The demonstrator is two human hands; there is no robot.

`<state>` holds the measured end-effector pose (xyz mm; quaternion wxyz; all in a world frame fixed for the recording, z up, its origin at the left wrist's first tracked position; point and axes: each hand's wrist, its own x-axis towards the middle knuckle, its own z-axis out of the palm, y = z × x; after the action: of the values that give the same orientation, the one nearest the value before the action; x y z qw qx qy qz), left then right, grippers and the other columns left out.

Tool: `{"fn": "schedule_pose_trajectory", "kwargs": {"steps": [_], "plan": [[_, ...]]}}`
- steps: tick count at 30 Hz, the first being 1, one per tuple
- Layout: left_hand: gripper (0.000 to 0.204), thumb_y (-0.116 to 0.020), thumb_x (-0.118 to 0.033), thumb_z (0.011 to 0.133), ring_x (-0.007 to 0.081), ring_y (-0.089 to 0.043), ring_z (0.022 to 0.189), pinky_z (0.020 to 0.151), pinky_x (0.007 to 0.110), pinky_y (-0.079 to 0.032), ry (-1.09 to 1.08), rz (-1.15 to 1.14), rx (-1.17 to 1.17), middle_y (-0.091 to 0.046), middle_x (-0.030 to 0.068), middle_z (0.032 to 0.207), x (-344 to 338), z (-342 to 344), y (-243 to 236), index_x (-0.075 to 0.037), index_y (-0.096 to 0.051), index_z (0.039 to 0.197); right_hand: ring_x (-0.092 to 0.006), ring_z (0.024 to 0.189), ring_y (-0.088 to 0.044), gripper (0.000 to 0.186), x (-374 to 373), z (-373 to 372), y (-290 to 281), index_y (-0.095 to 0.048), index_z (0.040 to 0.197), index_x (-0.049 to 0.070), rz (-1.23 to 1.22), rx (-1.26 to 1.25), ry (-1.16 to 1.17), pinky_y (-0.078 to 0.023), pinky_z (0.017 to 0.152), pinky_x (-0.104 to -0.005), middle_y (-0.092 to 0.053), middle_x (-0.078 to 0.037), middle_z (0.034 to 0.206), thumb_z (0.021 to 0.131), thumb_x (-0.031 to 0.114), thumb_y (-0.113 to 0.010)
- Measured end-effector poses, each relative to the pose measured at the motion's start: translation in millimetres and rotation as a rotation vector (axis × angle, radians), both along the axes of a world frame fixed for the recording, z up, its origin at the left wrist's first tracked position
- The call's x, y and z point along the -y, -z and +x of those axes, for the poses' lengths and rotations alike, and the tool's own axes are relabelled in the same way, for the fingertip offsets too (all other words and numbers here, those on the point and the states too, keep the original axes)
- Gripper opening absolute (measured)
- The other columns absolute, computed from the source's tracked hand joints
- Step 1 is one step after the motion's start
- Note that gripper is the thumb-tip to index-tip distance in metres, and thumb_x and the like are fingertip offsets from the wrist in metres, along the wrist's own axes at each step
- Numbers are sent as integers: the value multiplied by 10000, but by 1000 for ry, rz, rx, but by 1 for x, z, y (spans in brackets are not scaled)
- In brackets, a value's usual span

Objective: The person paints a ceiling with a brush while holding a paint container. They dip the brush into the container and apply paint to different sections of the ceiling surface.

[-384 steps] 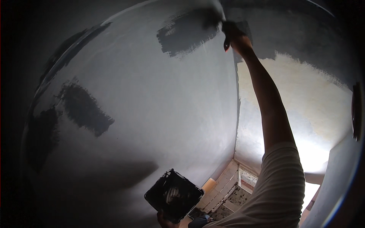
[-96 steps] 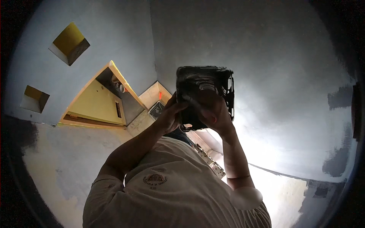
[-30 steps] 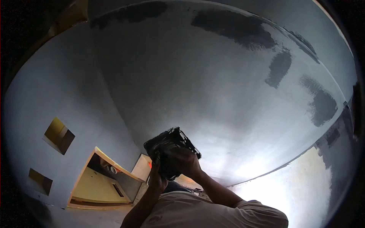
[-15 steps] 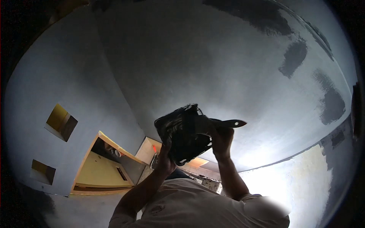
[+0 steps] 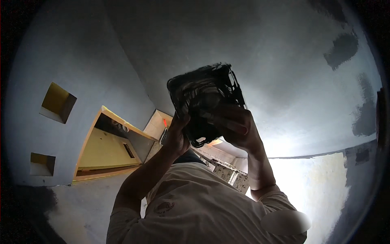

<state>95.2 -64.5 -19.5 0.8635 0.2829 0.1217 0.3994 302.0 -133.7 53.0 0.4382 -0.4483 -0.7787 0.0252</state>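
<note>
Dark, plaster-smeared board (image 5: 203,101) sits raised at centre, left hand (image 5: 176,136) gripping its seven o'clock edge for support while right hand (image 5: 235,126) curls fingers across its five o'clock face.

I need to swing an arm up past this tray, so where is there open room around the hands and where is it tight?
Open: right of the right hand, toward the dark patches on the grey wall; also above the black tray. Tight: between the left hand and right hand, both on the tray, and lower left by the doorway.
</note>
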Motion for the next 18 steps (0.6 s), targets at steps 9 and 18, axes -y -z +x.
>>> {"fn": "schedule_pose_trajectory", "kwargs": {"steps": [9, 18], "plan": [[745, -675, -395, 965, 357, -414, 1437, 1157, 537, -414, -37, 1, -41, -413, 165, 1545, 8, 9, -7, -119, -313, 1555, -199, 863, -721, 231, -10, 11, 1, -746, 1111, 9, 30, -441, 156, -596, 734, -294, -753, -92, 982, 886, -32, -711], [600, -633, -156, 985, 291, -505, 1369, 1152, 454, -441, -115, -128, 112, -489, 156, 1473, 3, 15, -4, -82, -345, 1506, -199, 1111, -666, 397, -11, 34, 4, -610, 1334, -30, -156, -993, 158, -545, 958, -325, -681, -139, 1258, 945, -2, -683]]}}
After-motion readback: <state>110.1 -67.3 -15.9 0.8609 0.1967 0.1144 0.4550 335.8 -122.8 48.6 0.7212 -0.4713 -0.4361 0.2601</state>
